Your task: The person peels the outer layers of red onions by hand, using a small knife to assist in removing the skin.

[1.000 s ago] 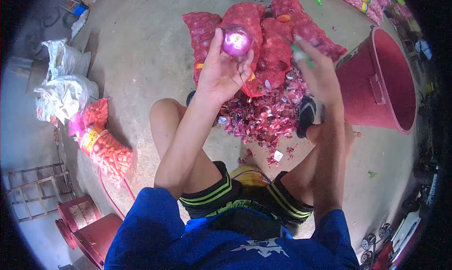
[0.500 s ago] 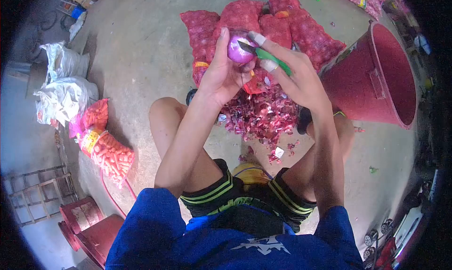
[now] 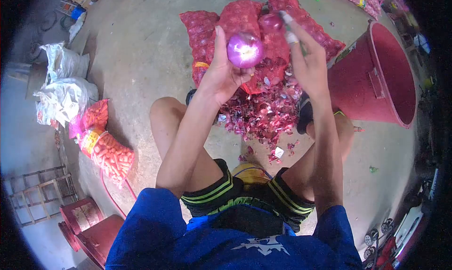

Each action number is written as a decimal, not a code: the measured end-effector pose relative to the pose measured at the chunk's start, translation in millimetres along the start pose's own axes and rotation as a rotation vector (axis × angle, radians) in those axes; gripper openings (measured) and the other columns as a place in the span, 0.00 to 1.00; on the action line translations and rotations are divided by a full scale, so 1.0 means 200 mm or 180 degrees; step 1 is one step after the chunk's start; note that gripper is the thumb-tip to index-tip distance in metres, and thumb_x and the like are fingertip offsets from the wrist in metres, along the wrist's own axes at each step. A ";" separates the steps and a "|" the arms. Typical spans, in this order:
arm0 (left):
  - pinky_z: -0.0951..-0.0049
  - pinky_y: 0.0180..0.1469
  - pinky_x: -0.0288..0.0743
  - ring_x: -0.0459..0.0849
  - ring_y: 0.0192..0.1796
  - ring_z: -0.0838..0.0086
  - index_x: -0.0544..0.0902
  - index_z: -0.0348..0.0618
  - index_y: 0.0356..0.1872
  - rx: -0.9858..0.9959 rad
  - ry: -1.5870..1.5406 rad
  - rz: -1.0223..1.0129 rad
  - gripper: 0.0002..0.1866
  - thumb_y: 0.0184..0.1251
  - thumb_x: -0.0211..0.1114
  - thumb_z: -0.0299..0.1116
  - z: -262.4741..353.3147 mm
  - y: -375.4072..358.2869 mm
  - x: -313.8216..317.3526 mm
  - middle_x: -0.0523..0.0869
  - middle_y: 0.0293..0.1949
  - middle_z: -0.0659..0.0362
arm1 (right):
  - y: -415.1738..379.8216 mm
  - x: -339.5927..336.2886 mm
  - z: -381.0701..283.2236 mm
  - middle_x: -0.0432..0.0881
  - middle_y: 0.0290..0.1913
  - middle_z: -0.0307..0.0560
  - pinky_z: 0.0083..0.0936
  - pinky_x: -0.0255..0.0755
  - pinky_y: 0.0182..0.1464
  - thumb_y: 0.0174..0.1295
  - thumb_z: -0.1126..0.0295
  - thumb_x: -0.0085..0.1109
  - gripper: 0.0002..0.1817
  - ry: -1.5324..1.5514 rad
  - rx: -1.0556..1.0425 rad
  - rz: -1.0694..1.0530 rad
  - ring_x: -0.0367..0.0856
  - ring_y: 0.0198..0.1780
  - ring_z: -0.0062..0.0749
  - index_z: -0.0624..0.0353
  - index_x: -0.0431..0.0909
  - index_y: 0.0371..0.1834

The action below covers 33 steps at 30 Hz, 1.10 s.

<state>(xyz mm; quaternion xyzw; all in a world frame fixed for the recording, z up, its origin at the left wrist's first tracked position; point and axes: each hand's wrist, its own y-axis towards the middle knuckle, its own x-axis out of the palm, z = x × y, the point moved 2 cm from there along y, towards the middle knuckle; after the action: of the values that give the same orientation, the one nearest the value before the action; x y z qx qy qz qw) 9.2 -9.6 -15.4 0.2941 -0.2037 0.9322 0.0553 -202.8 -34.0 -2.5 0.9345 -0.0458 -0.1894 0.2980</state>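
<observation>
Up close, clamps a purple onion in the fingers of the left hand; has the right hand near it, blurred at the fingers, cannot tell if apart. Below, shows loose skins; beyond, red net sacks.

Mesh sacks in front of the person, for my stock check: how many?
4: left sack, centre-left sack, centre-right sack, right sack. Others may be hidden.

The onion is round, glossy and purple, its whitish patch facing up, held in the left hand above the frame's centre. Farther right, the knife is blurred, mostly hidden, showing only green.
</observation>
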 end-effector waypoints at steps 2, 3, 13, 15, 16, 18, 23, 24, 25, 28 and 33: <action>0.70 0.41 0.81 0.82 0.37 0.74 0.83 0.51 0.58 0.0020 0.0080 0.0030 0.46 0.69 0.48 0.85 0.01 0.00 0.01 0.89 0.46 0.62 | 0.00 -0.04 0.00 0.91 0.59 0.57 0.28 0.78 0.61 0.79 0.71 0.57 0.22 -0.0018 -0.0074 0.0121 0.87 0.57 0.23 0.60 0.79 0.74; 0.71 0.41 0.79 0.80 0.37 0.74 0.83 0.51 0.57 0.0096 0.0160 0.0025 0.46 0.69 0.48 0.85 0.02 -0.01 0.01 0.88 0.46 0.62 | 0.00 -0.06 0.02 0.91 0.58 0.59 0.29 0.78 0.62 0.79 0.69 0.57 0.23 -0.0026 0.0342 -0.0055 0.86 0.56 0.23 0.60 0.79 0.74; 0.71 0.43 0.76 0.80 0.40 0.77 0.83 0.54 0.56 0.0241 0.0359 0.0159 0.44 0.70 0.48 0.85 0.05 -0.02 0.02 0.88 0.45 0.65 | -0.08 -0.01 -0.26 0.91 0.49 0.63 0.40 0.83 0.50 0.71 0.70 0.66 0.32 0.0110 -0.0159 -0.1194 0.93 0.46 0.54 0.54 0.74 0.80; 0.72 0.42 0.76 0.81 0.41 0.78 0.83 0.55 0.56 0.0222 0.0405 0.0181 0.43 0.70 0.48 0.85 0.04 -0.03 0.04 0.88 0.45 0.66 | -0.08 -0.01 -0.27 0.91 0.51 0.63 0.41 0.83 0.50 0.71 0.70 0.66 0.32 0.0062 -0.0269 -0.1244 0.92 0.47 0.55 0.54 0.75 0.79; 0.73 0.41 0.76 0.81 0.42 0.79 0.83 0.55 0.55 0.0222 0.0450 0.0211 0.42 0.71 0.48 0.85 0.04 -0.03 0.04 0.88 0.46 0.66 | -0.07 -0.01 -0.27 0.91 0.53 0.62 0.42 0.83 0.50 0.71 0.71 0.65 0.31 0.0021 -0.0397 -0.1299 0.92 0.48 0.57 0.55 0.75 0.79; 0.74 0.41 0.76 0.82 0.42 0.79 0.83 0.56 0.55 0.0168 0.0455 0.0079 0.41 0.71 0.49 0.84 0.04 -0.02 0.02 0.87 0.46 0.67 | -0.06 0.01 -0.25 0.90 0.52 0.61 0.42 0.83 0.49 0.71 0.71 0.65 0.31 0.0093 -0.0580 -0.1230 0.91 0.48 0.57 0.55 0.76 0.78; 0.75 0.41 0.78 0.84 0.43 0.79 0.82 0.57 0.55 0.0238 0.0613 0.0206 0.36 0.74 0.52 0.79 0.05 -0.04 0.04 0.87 0.45 0.68 | -0.07 0.01 -0.24 0.89 0.47 0.58 0.42 0.82 0.45 0.70 0.72 0.65 0.29 -0.0178 -0.0943 -0.1074 0.89 0.44 0.58 0.53 0.79 0.76; 0.74 0.41 0.79 0.85 0.44 0.79 0.83 0.56 0.56 0.0272 0.0607 0.0179 0.35 0.77 0.52 0.77 0.05 -0.03 0.04 0.88 0.45 0.66 | -0.06 0.01 -0.27 0.88 0.45 0.58 0.42 0.81 0.44 0.70 0.73 0.64 0.28 -0.0341 -0.0705 -0.1100 0.88 0.42 0.58 0.52 0.80 0.75; 0.74 0.41 0.81 0.86 0.44 0.79 0.84 0.54 0.58 0.0309 0.0602 0.0150 0.34 0.80 0.51 0.74 0.06 -0.02 0.04 0.89 0.45 0.65 | -0.06 0.01 -0.28 0.87 0.42 0.58 0.41 0.80 0.43 0.70 0.74 0.64 0.27 -0.0504 -0.0470 -0.1123 0.87 0.41 0.57 0.52 0.82 0.73; 0.72 0.43 0.81 0.86 0.46 0.79 0.83 0.55 0.59 0.0272 0.0385 0.0138 0.34 0.81 0.50 0.74 0.05 0.01 0.03 0.89 0.47 0.65 | -0.07 0.03 -0.26 0.86 0.41 0.59 0.40 0.80 0.43 0.70 0.75 0.63 0.25 -0.0419 -0.0415 -0.0945 0.87 0.40 0.55 0.53 0.84 0.71; 0.70 0.50 0.81 0.86 0.52 0.79 0.83 0.54 0.60 0.0400 0.0554 -0.0137 0.31 0.81 0.54 0.70 0.04 0.01 0.01 0.88 0.51 0.67 | -0.05 0.05 -0.21 0.90 0.51 0.58 0.34 0.80 0.56 0.72 0.75 0.61 0.24 0.0218 -0.0206 -0.0682 0.91 0.51 0.45 0.57 0.83 0.71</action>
<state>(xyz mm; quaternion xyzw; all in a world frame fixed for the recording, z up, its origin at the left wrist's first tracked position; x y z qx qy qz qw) 11.6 -14.5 -9.7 0.2192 -0.1330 0.9637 0.0743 -178.5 -5.0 19.0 0.9298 0.0708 -0.1894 0.3074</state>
